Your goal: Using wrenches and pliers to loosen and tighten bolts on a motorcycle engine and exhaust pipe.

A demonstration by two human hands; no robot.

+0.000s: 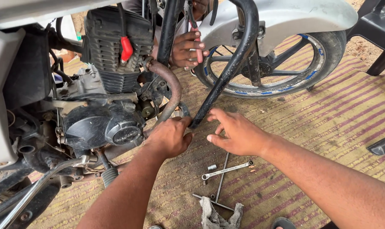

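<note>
Under the engine (103, 123) — left hand (170, 136) curled on guard bar (226, 76); right hand (239, 133) splayed, empty.

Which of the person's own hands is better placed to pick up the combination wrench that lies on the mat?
Probably the right hand. It hovers open almost directly above the wrench, with free fingers. The left hand is farther away and closed at the lower end of the black guard bar.

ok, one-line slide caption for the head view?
Left hand and right hand at a motorcycle's black crash guard foot; spanner on striped mat.
</note>
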